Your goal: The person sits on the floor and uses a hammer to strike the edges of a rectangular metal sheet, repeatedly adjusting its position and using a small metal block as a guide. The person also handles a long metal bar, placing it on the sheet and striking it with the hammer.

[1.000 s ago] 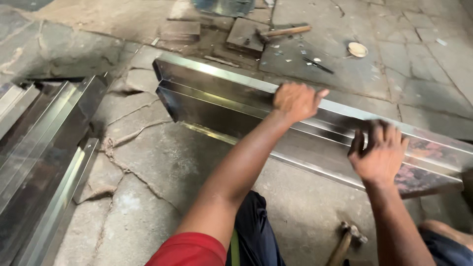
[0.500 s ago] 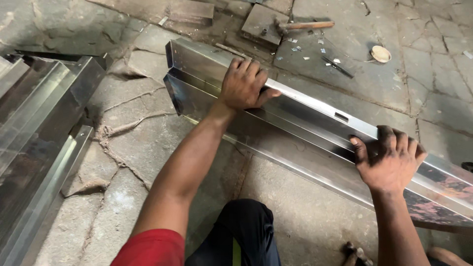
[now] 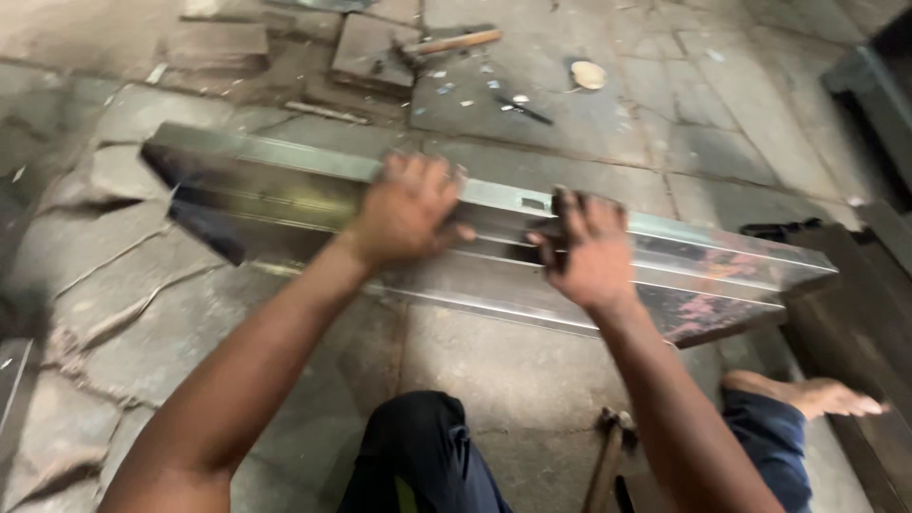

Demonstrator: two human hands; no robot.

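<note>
A long shiny folded metal channel (image 3: 285, 195) lies across the cracked stone floor, from upper left to the right. My left hand (image 3: 408, 209) sits on its middle, fingers curled over the top edge. My right hand (image 3: 584, 249) grips the same channel just to the right, fingers hooked over the upper flange. Both hands are blurred by motion. My knee in dark trousers (image 3: 418, 456) is below the channel.
A hammer (image 3: 608, 454) lies by my legs, and my bare foot (image 3: 822, 394) rests at the right. A wooden-handled tool (image 3: 456, 42), a stone slab (image 3: 366, 47), a small round pale object (image 3: 589, 74) and scraps lie beyond the channel. Dark blocks (image 3: 855, 313) stand at right.
My hands have come closer together near the channel's middle: the left slid right, the right slid left. The view has swung right, so the stacked channels at left are out of sight.
</note>
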